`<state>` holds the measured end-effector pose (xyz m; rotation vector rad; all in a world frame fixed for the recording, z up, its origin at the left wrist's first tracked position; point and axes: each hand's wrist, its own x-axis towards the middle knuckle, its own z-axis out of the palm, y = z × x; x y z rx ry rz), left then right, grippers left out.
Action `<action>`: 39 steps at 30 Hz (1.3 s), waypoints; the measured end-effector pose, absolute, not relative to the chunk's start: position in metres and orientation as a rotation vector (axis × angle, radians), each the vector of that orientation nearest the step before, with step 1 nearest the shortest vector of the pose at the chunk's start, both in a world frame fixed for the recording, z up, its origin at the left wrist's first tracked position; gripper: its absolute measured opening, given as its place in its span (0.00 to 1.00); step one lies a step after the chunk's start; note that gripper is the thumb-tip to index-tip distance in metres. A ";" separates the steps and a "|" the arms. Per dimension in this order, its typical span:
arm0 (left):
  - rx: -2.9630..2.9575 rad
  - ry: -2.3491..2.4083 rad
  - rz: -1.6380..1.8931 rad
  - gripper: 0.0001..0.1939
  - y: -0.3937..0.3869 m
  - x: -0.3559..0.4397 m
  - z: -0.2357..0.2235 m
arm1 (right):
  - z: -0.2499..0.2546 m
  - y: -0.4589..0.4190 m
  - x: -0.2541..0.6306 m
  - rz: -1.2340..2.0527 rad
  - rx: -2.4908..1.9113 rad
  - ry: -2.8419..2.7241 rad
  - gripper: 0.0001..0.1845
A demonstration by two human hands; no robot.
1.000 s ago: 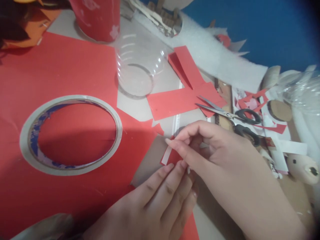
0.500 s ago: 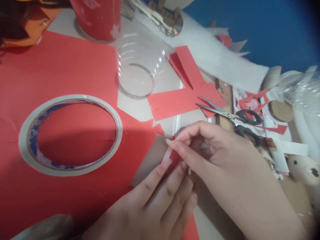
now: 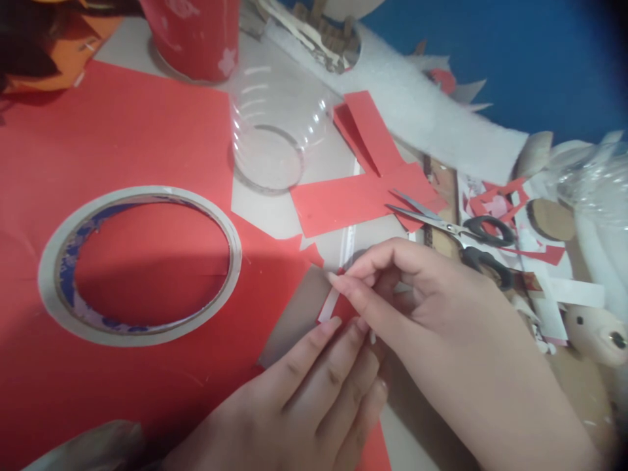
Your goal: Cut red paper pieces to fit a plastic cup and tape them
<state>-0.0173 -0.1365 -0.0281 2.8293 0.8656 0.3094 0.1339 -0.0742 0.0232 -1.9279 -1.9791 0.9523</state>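
Observation:
A white strip, seemingly double-sided tape (image 3: 328, 307), runs along the edge of a small red paper piece (image 3: 347, 310). My left hand (image 3: 304, 392) lies flat with fingers stretched out, its fingertips resting on that red piece beside the strip. With thumb and forefinger pinched together, my right hand (image 3: 422, 314) holds the strip's far end. Its fingers hide most of that end and part of the red piece. A large tape roll (image 3: 53, 288) lies to the left on a big red paper sheet (image 3: 147, 137).
Beyond my hands stand a clear plastic cup (image 3: 267, 157) and a red container (image 3: 196, 39). Folded red paper strips (image 3: 343, 196) lie under open scissors (image 3: 456, 229). White foam sheet (image 3: 432, 124), paper scraps (image 3: 495, 203) and a cardboard disc (image 3: 552, 219) crowd the right side.
My left index finger moved onto the strip's near end, then drew back off it. My right hand keeps its pinch in nearly the same spot.

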 end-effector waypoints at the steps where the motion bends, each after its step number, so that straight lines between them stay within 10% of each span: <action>1: 2.871 0.843 0.344 0.23 -0.135 -0.017 -0.027 | 0.023 -0.074 0.134 0.955 -1.928 -1.979 0.07; 39: 2.984 1.010 0.351 0.19 -0.137 -0.011 -0.020 | 0.038 -0.081 0.135 0.854 -1.744 -1.922 0.08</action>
